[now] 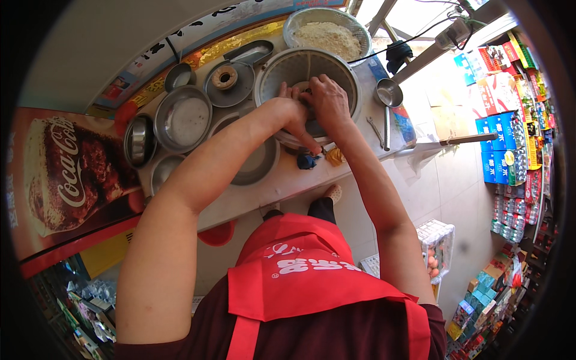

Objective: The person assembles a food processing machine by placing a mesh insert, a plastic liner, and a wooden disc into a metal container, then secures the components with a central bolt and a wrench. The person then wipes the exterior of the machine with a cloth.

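Note:
Both of my hands are inside a large round metal basin (264,90) on the counter, over its middle. My left hand (294,114) has its thumb stretched out toward the near rim, with its other fingers apart. Close beside it, my right hand (330,99) has its fingers bent down onto a small dark part at the basin's centre. What those fingers grip is hidden under them. By the near side of the basin lie a dark blue knob-like thing (306,161) and a yellow-orange one (335,157).
Behind the basin sits a colander of pale flour-like stuff (327,39). Leftward are several metal bowls (183,119), a pan with a brown ring-shaped piece (224,77) and a drinks-poster cabinet (72,174). Rightward are a ladle (389,95), a wrench-like tool (375,131) and packed shelves (510,144).

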Motion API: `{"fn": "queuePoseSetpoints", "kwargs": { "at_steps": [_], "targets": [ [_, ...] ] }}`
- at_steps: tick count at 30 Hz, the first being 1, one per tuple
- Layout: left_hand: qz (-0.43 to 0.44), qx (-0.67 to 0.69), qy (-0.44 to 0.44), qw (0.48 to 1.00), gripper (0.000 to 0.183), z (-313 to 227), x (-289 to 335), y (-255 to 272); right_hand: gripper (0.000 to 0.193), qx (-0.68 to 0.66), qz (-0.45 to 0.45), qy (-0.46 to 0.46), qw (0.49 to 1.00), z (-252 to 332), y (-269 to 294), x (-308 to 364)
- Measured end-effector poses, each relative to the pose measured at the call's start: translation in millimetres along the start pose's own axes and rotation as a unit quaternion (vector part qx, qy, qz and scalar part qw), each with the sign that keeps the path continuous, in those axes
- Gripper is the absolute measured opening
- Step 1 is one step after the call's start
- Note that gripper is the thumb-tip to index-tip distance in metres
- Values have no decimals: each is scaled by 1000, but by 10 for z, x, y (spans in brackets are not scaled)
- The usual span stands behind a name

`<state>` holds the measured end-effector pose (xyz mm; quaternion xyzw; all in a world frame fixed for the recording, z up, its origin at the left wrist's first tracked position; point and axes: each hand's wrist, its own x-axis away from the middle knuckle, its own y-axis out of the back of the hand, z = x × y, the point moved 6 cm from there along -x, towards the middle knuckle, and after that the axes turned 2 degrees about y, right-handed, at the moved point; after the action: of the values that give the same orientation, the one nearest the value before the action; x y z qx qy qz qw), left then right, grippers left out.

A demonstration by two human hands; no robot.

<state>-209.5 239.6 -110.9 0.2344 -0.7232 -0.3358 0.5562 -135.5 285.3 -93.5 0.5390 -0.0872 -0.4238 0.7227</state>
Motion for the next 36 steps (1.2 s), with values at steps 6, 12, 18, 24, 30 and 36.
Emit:
{"fn": "queuePoseSetpoints", "kwargs": {
  "at_steps": [6, 12, 18, 24, 30, 36],
  "targets": [
    [2, 13, 0, 1000, 134, 5, -5, -10, 25, -84, 14, 30, 996, -52, 72, -8],
    [9, 12, 4, 1000, 132, 7, -22, -27, 28, -34, 48, -30, 998, -106, -17, -37],
    [21, -10, 12, 1000, 130, 7, -46, -45, 29, -41, -3, 9, 999, -57, 174, 54],
    [21, 2, 6, 1000, 129, 8, -36, -40, 32, -28, 71, -59, 995, -170, 209, 78],
    [7, 26, -10, 1000, 130, -10, -6, -10, 27, -66, 3, -3, 998, -82, 285, 108],
    [20, 18, -3, 1000, 129, -10, -7, -15, 22, -56, 51, -56, 996, -164, 193, 118]
  ]
}}
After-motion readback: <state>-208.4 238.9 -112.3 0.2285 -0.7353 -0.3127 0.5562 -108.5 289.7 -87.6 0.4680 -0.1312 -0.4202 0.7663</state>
